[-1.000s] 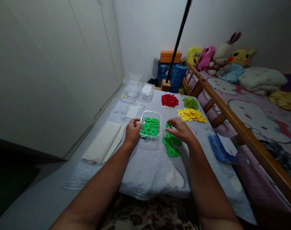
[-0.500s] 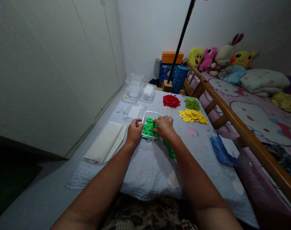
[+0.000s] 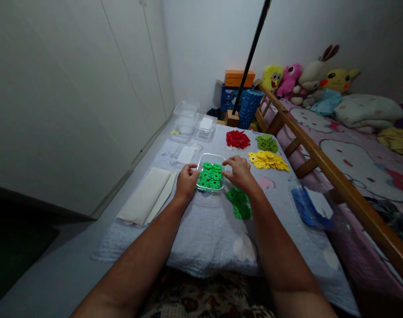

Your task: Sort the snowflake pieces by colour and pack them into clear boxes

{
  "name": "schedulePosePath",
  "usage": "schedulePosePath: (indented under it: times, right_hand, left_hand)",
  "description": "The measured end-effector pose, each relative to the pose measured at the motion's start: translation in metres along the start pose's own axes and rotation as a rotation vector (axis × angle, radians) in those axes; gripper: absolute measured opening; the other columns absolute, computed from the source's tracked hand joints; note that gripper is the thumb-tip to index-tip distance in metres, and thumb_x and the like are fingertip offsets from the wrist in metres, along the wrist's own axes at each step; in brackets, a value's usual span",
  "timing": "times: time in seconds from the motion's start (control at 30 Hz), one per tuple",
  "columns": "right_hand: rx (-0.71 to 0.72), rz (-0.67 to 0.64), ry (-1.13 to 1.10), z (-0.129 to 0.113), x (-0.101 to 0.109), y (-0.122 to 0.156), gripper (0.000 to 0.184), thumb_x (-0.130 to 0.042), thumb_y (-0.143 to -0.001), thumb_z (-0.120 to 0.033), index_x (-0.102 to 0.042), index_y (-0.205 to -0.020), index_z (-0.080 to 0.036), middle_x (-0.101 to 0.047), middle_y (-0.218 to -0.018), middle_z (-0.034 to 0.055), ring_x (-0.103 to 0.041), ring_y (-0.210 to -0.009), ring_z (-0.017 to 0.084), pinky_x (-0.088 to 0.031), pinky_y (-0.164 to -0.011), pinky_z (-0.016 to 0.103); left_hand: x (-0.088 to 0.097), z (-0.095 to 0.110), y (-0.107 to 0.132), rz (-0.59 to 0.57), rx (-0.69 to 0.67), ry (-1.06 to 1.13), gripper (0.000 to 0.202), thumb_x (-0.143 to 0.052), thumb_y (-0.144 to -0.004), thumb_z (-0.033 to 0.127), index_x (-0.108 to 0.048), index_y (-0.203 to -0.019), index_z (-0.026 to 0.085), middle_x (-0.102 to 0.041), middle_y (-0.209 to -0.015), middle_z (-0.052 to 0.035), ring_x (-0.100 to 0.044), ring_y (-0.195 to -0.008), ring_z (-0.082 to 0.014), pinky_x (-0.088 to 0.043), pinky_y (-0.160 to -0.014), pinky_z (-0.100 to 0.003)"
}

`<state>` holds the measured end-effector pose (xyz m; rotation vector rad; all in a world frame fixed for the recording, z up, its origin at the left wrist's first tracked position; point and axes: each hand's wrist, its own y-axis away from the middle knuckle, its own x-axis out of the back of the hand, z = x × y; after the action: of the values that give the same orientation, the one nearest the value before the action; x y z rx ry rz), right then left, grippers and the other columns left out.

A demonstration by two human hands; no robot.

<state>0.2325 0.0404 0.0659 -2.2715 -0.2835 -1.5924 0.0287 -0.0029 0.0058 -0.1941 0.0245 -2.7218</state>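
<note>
A clear plastic box full of bright green flower-shaped discs sits on a pale quilted cloth. My left hand grips the box's left rim, fingers curled. My right hand hovers at the box's right edge, fingers bent loosely downward, nothing visible in them. A loose pile of green discs lies on the cloth just under and behind my right wrist.
Piles of red discs, olive-green discs and yellow discs lie farther back. A box of blue discs sits at right by a wooden bed rail. Empty clear boxes and a folded cloth are at left.
My right hand went from the loose green pile into the box, then drew back to the box's right edge. My left hand stayed on the rim.
</note>
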Motion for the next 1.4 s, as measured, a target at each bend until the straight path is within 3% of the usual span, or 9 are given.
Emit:
schedulePosePath:
  times: [0.13, 0.33, 0.5, 0.7, 0.83, 1.0, 1.1, 1.23, 1.4]
  right_hand:
    - [-0.005, 0.017, -0.063, 0.034, 0.01, 0.008, 0.029, -0.069, -0.087, -0.026, -0.073, -0.115, -0.02, -0.064, -0.118, 0.0128, -0.056, -0.114, 0.028, -0.042, -0.102, 0.042]
    - [-0.023, -0.186, -0.054, 0.064, 0.01, 0.033, 0.027, -0.071, -0.084, -0.021, -0.074, -0.111, -0.017, -0.068, -0.107, 0.0104, -0.062, -0.102, 0.022, -0.045, -0.095, 0.033]
    - [-0.045, -0.27, -0.033, 0.065, -0.003, 0.042, 0.026, -0.074, -0.08, -0.021, -0.075, -0.106, -0.017, -0.068, -0.102, 0.008, -0.061, -0.095, 0.02, -0.045, -0.088, 0.028]
    - [-0.057, -0.24, -0.08, 0.064, -0.008, 0.041, 0.021, -0.074, -0.074, -0.017, -0.07, -0.094, -0.018, -0.065, -0.095, 0.0039, -0.058, -0.09, 0.018, -0.043, -0.081, 0.027]
    - [-0.112, -0.233, -0.219, 0.064, -0.005, 0.043, 0.02, -0.071, -0.067, -0.016, -0.06, -0.084, -0.02, -0.061, -0.082, -0.0018, -0.054, -0.075, 0.015, -0.04, -0.068, 0.024]
    - [-0.15, -0.202, -0.458, 0.066, 0.003, 0.043, 0.005, -0.059, -0.072, -0.022, -0.056, -0.075, -0.021, -0.055, -0.068, -0.0042, -0.05, -0.064, 0.013, -0.037, -0.06, 0.024]
    - [-0.143, -0.081, -0.559, 0.059, 0.01, 0.035, 0.009, -0.06, -0.073, -0.028, -0.058, -0.077, -0.021, -0.055, -0.068, -0.0038, -0.05, -0.064, 0.013, -0.038, -0.06, 0.025]
    - [-0.091, 0.017, -0.623, 0.032, 0.014, 0.016, 0.01, -0.061, -0.077, -0.029, -0.06, -0.08, -0.02, -0.06, -0.071, -0.0025, -0.056, -0.068, 0.015, -0.042, -0.065, 0.026]
    - [0.005, 0.014, -0.408, -0.01, 0.008, -0.012, 0.007, -0.059, -0.08, -0.017, -0.065, -0.081, -0.02, -0.069, -0.078, 0.0, -0.062, -0.076, 0.016, -0.044, -0.076, 0.028]
  left_hand:
    - [0.0, -0.001, 0.0, -0.003, 0.0, 0.003, 0.033, -0.061, -0.074, 0.036, -0.065, -0.1, 0.016, -0.05, -0.061, 0.0065, -0.05, -0.057, -0.0128, -0.038, -0.057, -0.024]
    - [0.0, 0.001, 0.001, -0.002, 0.003, -0.013, 0.034, -0.06, -0.073, 0.037, -0.065, -0.1, 0.016, -0.049, -0.061, 0.0065, -0.05, -0.058, -0.0131, -0.037, -0.057, -0.025]
    - [0.0, -0.001, 0.0, -0.003, 0.006, -0.007, 0.035, -0.061, -0.073, 0.039, -0.064, -0.1, 0.017, -0.049, -0.061, 0.0066, -0.05, -0.057, -0.0132, -0.037, -0.057, -0.024]
    - [0.001, -0.003, -0.001, -0.009, 0.007, -0.005, 0.036, -0.061, -0.073, 0.039, -0.064, -0.101, 0.016, -0.05, -0.061, 0.0063, -0.051, -0.058, -0.0135, -0.038, -0.058, -0.025]
    - [0.001, -0.001, 0.0, -0.012, 0.009, -0.015, 0.037, -0.061, -0.073, 0.039, -0.065, -0.101, 0.016, -0.049, -0.061, 0.0064, -0.049, -0.058, -0.0133, -0.037, -0.058, -0.025]
    - [0.001, 0.001, 0.001, -0.014, 0.005, -0.023, 0.04, -0.06, -0.074, 0.039, -0.066, -0.105, 0.015, -0.049, -0.061, 0.0062, -0.049, -0.058, -0.0134, -0.038, -0.058, -0.024]
    - [0.001, 0.001, 0.0, -0.02, 0.003, -0.024, 0.04, -0.06, -0.075, 0.038, -0.067, -0.106, 0.014, -0.05, -0.062, 0.0058, -0.049, -0.058, -0.0133, -0.038, -0.058, -0.025]
    - [0.001, 0.001, 0.0, -0.021, 0.005, -0.03, 0.039, -0.06, -0.074, 0.038, -0.067, -0.104, 0.014, -0.05, -0.06, 0.0058, -0.049, -0.057, -0.0134, -0.038, -0.057, -0.025]
    - [0.0, 0.003, 0.001, -0.02, 0.017, -0.016, 0.039, -0.061, -0.073, 0.038, -0.067, -0.103, 0.015, -0.049, -0.059, 0.0063, -0.048, -0.056, -0.0132, -0.036, -0.056, -0.025]
